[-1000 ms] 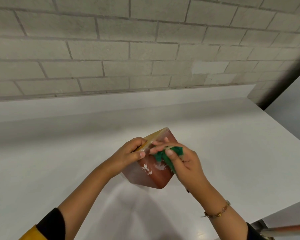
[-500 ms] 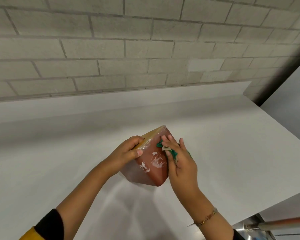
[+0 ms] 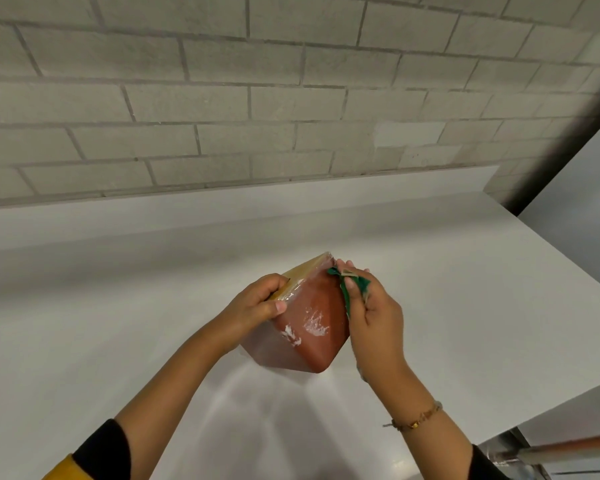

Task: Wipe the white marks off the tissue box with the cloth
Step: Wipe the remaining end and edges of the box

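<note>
Two white marks (image 3: pixel 305 327) still streak the tissue box (image 3: pixel 312 320), tilted above the tabletop (image 3: pixel 465 306) in my clamped left hand (image 3: pixel 257 304). My right hand (image 3: pixel 371 306), pinching the green cloth (image 3: pixel 352 285), has slid up past them, so another downward pass is needed.

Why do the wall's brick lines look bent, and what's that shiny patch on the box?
Head view: the wide-angle lens bows the brick wall; glare off the tissue box wrapping mixes with its white marks; table softly shadowed.
</note>
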`<state>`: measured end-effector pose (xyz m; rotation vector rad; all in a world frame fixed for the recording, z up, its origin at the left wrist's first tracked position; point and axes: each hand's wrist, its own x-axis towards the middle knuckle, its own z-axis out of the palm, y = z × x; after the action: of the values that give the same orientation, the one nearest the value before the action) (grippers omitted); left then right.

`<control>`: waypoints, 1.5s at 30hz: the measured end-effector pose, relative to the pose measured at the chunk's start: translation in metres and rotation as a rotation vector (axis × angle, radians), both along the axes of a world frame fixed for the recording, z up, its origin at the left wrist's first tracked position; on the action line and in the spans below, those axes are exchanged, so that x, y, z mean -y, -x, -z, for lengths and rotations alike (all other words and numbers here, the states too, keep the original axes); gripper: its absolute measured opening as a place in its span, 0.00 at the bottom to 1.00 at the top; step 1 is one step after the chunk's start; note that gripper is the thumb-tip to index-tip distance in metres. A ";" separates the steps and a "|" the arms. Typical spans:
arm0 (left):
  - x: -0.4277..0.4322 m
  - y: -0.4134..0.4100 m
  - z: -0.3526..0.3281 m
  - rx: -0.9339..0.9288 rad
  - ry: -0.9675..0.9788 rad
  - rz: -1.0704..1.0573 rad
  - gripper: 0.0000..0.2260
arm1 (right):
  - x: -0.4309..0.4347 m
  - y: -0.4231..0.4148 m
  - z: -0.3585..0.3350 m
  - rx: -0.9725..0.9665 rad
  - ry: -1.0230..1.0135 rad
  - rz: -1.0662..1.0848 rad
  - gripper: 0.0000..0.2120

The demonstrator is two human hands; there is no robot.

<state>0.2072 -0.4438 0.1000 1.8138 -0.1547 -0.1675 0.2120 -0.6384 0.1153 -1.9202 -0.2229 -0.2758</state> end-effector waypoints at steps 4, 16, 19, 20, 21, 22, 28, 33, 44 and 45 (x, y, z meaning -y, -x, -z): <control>0.001 0.001 -0.003 0.008 0.008 -0.049 0.30 | -0.016 0.014 0.002 0.078 0.090 -0.018 0.14; -0.004 -0.001 -0.012 -0.024 0.091 -0.105 0.29 | -0.022 0.040 0.009 0.281 0.102 -0.258 0.17; -0.002 0.001 -0.014 -0.014 0.079 -0.093 0.27 | -0.012 0.041 0.009 0.255 0.111 -0.340 0.15; -0.002 0.000 -0.014 -0.009 0.069 -0.094 0.29 | -0.006 0.043 0.009 0.241 0.124 -0.371 0.14; -0.002 0.000 -0.012 -0.008 0.066 -0.097 0.30 | -0.002 0.045 0.010 0.218 0.124 -0.405 0.14; -0.002 -0.001 -0.010 -0.007 0.067 -0.102 0.30 | 0.004 0.047 0.008 0.173 0.105 -0.434 0.14; -0.001 -0.004 -0.001 -0.070 0.119 -0.232 0.21 | 0.017 0.038 -0.023 -0.033 -0.360 -0.236 0.08; 0.013 -0.003 0.001 -0.058 0.103 -0.269 0.08 | 0.001 0.015 -0.028 -0.008 -0.387 -0.011 0.09; 0.031 -0.013 -0.013 -0.064 -0.194 -0.265 0.36 | -0.014 0.008 0.009 -0.007 -0.133 0.117 0.13; 0.032 -0.013 -0.015 -0.081 -0.185 -0.270 0.37 | -0.016 0.009 0.008 -0.001 -0.153 0.114 0.14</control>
<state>0.2198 -0.4758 0.1151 1.9875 0.1681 -0.0651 0.2031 -0.6226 0.1074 -1.7838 -0.0885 -0.3578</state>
